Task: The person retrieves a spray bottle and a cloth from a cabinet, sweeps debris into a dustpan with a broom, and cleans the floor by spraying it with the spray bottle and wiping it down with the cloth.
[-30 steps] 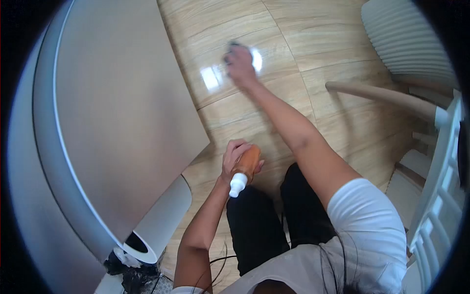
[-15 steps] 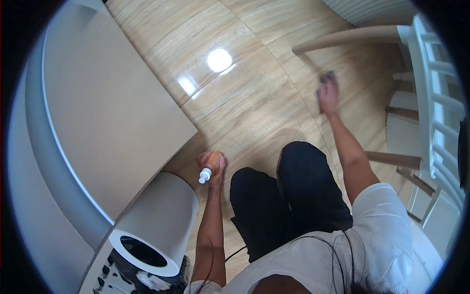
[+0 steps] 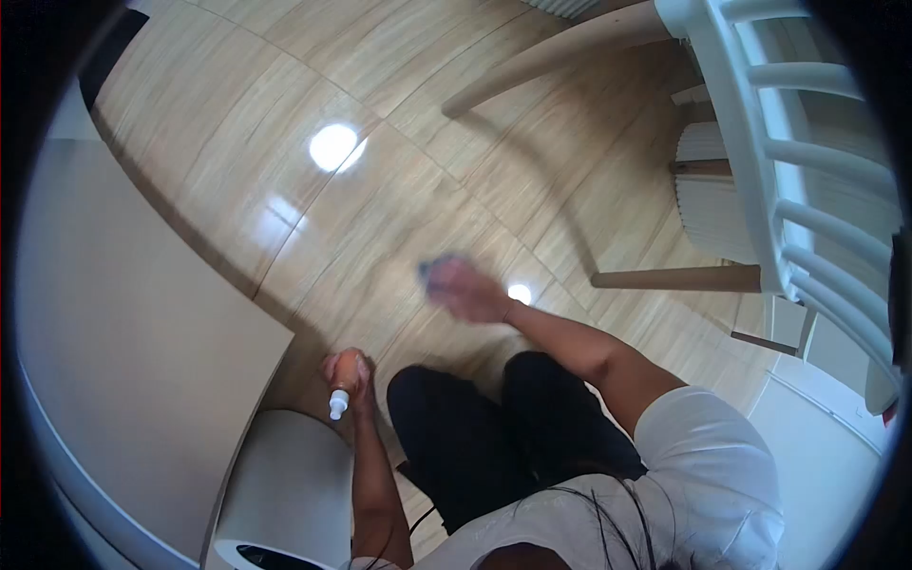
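My left hand (image 3: 362, 376) is wrapped round a small spray bottle (image 3: 345, 373) with an orange-brown body and a white nozzle. The bottle is tilted, its nozzle toward me, beside the corner of the pale cabinet. Smeared by motion, my right hand (image 3: 467, 290) is over the wood-look tiled floor (image 3: 399, 204) in front of my knees. Something dark grey shows at its fingertips, too blurred to name. Whether that hand touches the floor I cannot tell.
A pale cabinet (image 3: 142, 313) stands on the left, with a white cylinder (image 3: 290, 475) near its corner. To the right is a white slatted chair (image 3: 774, 152) with wooden legs. A ribbed white object (image 3: 703, 204) stands behind it. Ceiling light reflects off the tiles.
My right hand has swept from near the chair leg across to the front of my knees. The view has shifted to the right; my left hand still holds the spray bottle.
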`<control>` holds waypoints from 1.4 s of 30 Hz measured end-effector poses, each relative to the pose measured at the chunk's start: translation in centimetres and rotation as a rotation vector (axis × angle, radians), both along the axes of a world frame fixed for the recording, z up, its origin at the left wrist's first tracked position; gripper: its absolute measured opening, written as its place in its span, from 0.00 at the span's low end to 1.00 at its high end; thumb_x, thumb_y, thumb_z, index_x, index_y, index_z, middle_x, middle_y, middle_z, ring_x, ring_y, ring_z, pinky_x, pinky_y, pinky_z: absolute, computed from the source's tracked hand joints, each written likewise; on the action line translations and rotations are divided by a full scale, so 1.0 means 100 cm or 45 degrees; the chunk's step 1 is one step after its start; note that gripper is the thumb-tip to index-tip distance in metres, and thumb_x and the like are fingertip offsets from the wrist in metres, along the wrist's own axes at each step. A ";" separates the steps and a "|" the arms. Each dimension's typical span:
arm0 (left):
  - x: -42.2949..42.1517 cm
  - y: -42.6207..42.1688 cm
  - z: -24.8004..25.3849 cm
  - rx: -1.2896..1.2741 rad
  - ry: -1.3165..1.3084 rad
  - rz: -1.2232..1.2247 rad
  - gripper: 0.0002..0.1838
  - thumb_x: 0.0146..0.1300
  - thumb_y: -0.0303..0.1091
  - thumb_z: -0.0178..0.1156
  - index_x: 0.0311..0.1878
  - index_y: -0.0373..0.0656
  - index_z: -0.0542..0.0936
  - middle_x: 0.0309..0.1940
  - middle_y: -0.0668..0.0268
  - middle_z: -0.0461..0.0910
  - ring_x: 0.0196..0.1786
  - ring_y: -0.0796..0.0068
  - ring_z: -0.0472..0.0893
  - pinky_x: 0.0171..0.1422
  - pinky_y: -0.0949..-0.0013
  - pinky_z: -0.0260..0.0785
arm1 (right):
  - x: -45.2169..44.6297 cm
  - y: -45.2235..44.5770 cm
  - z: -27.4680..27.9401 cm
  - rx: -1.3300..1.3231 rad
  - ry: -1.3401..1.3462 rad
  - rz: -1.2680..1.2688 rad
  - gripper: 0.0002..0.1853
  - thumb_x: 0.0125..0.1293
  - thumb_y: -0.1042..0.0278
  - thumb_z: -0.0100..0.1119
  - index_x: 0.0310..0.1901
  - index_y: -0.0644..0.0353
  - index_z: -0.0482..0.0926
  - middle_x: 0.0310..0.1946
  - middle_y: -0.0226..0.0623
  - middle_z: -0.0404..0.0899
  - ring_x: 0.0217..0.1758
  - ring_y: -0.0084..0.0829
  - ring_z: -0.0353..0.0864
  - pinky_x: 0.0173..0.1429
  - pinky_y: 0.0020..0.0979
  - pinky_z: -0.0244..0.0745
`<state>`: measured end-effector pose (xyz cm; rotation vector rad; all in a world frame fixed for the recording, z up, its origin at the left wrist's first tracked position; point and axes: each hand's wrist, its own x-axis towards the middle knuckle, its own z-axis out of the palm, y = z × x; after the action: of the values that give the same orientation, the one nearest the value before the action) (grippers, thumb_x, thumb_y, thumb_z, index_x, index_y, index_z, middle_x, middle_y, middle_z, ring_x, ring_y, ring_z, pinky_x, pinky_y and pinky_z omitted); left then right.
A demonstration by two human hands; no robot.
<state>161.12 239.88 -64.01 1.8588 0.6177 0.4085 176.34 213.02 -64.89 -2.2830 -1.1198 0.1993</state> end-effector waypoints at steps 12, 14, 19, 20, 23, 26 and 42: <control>-0.010 0.008 -0.017 0.203 0.087 -0.059 0.25 0.50 0.31 0.69 0.51 0.42 0.70 0.50 0.61 0.68 0.51 0.67 0.70 0.57 0.63 0.64 | 0.186 -0.121 -0.018 -0.205 -0.489 -1.506 0.21 0.62 0.58 0.53 0.56 0.55 0.71 0.59 0.49 0.67 0.63 0.53 0.62 0.65 0.51 0.57; -0.001 0.005 -0.009 0.117 -0.054 0.010 0.25 0.47 0.28 0.70 0.49 0.44 0.71 0.44 0.66 0.69 0.47 0.70 0.70 0.54 0.67 0.66 | 0.155 -0.044 -0.007 0.012 -0.445 -0.992 0.18 0.63 0.64 0.53 0.55 0.56 0.71 0.60 0.48 0.66 0.65 0.52 0.60 0.67 0.51 0.54; -0.005 0.006 -0.028 0.156 -0.007 0.057 0.23 0.38 0.31 0.73 0.40 0.45 0.74 0.39 0.62 0.72 0.45 0.60 0.72 0.50 0.59 0.69 | 0.070 0.138 0.010 0.194 -0.068 -0.196 0.21 0.57 0.68 0.58 0.54 0.54 0.73 0.63 0.42 0.63 0.69 0.46 0.57 0.73 0.50 0.47; -0.008 0.002 -0.034 -0.114 -0.126 0.156 0.22 0.38 0.30 0.72 0.39 0.45 0.74 0.38 0.62 0.72 0.45 0.59 0.72 0.50 0.59 0.69 | 0.059 0.170 0.011 0.222 -0.056 -0.080 0.21 0.56 0.68 0.58 0.54 0.54 0.73 0.63 0.42 0.63 0.69 0.46 0.57 0.73 0.49 0.47; 0.006 0.008 0.014 0.229 -0.097 0.020 0.21 0.44 0.29 0.72 0.40 0.44 0.72 0.39 0.61 0.72 0.44 0.60 0.72 0.51 0.63 0.67 | 0.025 0.220 0.019 0.287 -0.034 0.205 0.20 0.56 0.68 0.59 0.53 0.54 0.74 0.63 0.43 0.64 0.68 0.46 0.58 0.73 0.49 0.48; -0.013 -0.003 0.044 0.448 -0.130 0.007 0.24 0.43 0.31 0.74 0.44 0.45 0.74 0.42 0.61 0.71 0.48 0.60 0.72 0.53 0.63 0.66 | 0.014 0.199 0.022 0.326 -0.041 0.438 0.18 0.55 0.70 0.59 0.50 0.56 0.76 0.61 0.43 0.67 0.67 0.47 0.60 0.72 0.48 0.52; -0.199 0.055 0.307 1.007 0.562 0.031 0.26 0.25 0.43 0.77 0.35 0.49 0.84 0.55 0.54 0.71 0.59 0.52 0.69 0.61 0.59 0.62 | -0.146 0.180 -0.007 0.314 -0.132 -0.090 0.18 0.56 0.70 0.53 0.49 0.60 0.75 0.58 0.48 0.67 0.64 0.50 0.61 0.68 0.46 0.53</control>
<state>141.23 245.38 -33.30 2.7408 0.8494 0.2716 161.74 231.01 -65.63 -2.1274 -1.0499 -0.0817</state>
